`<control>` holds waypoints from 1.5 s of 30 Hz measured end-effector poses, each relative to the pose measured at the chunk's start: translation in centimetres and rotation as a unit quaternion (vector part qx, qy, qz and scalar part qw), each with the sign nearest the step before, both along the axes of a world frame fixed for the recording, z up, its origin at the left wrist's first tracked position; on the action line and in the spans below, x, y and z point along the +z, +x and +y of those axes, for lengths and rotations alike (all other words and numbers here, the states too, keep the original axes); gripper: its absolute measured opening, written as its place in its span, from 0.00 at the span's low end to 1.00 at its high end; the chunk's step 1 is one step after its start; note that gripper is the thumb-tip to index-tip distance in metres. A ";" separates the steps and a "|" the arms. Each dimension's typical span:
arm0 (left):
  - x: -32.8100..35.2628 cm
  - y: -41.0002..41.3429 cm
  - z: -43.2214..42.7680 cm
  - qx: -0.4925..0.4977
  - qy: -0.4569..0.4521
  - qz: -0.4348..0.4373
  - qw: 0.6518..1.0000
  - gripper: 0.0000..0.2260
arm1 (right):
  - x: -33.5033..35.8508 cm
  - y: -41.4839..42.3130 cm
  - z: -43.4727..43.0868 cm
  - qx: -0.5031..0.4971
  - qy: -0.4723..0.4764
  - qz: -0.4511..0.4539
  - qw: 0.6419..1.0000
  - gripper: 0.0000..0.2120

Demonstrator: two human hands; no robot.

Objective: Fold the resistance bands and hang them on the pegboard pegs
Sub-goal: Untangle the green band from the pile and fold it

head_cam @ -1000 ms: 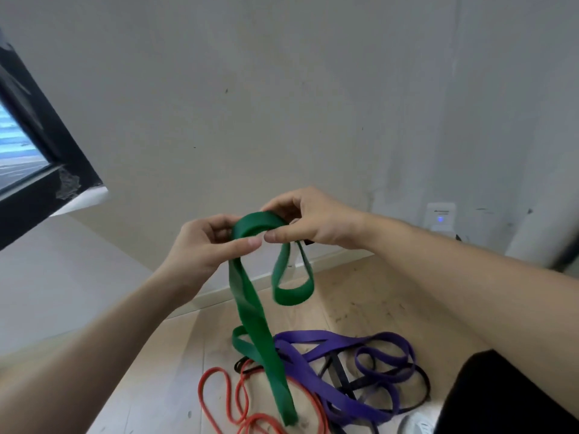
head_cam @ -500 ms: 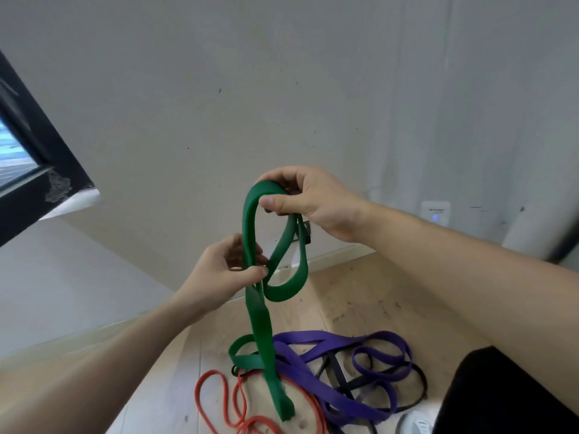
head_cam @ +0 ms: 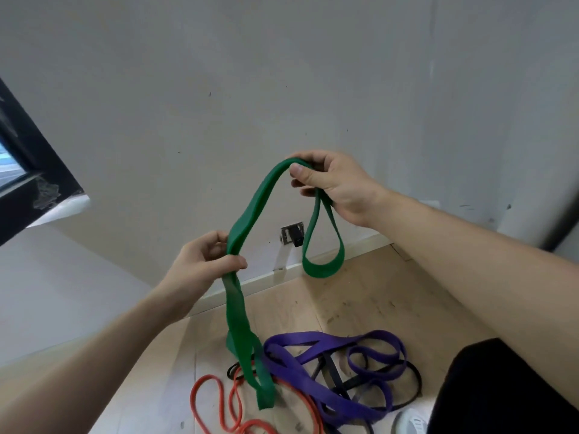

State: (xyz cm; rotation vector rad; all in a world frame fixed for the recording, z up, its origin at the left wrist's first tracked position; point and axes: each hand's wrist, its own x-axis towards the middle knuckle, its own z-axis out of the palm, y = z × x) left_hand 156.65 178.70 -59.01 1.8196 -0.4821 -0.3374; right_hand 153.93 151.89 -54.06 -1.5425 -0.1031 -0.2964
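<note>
A wide green resistance band [head_cam: 254, 204] stretches between both hands above the floor. My right hand [head_cam: 336, 186] pinches its upper fold, and a short loop hangs below that hand. Lower and to the left, my left hand [head_cam: 205, 264] grips the doubled band, whose long end drops to the floor. On the wooden floor lie a purple band [head_cam: 313, 375], a thin red band [head_cam: 219, 411] and a black band [head_cam: 338, 379], tangled together. No pegboard is in view.
A grey wall [head_cam: 282, 89] rises straight ahead with a small black socket box [head_cam: 294, 235] low on it. A dark window frame [head_cam: 28, 183] is at the left. My dark trouser leg [head_cam: 507, 389] and a white shoe [head_cam: 410, 422] sit at the bottom right.
My hands have drawn apart: the right hand rose and went right with the fold, the left slid down the band. More of the green band has lifted off the floor.
</note>
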 end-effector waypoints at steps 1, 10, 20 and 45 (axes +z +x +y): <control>0.1 0.1 0.1 0.009 -0.018 0.011 1.000 0.22 | -0.3 0.0 -0.4 0.001 -0.017 0.013 1.000 0.06; 1.9 0.6 -0.1 0.023 -0.155 0.058 0.986 0.33 | -2.6 -0.7 -1.1 0.136 -0.250 0.169 0.944 0.20; 1.8 -0.9 -2.6 0.009 -0.111 -0.010 0.994 0.17 | -1.2 -1.1 3.9 0.170 -0.164 0.076 0.969 0.21; 0.4 -2.3 -4.7 0.068 -0.047 -0.118 0.990 0.11 | 2.0 -2.3 3.2 0.064 -0.090 -0.063 0.992 0.13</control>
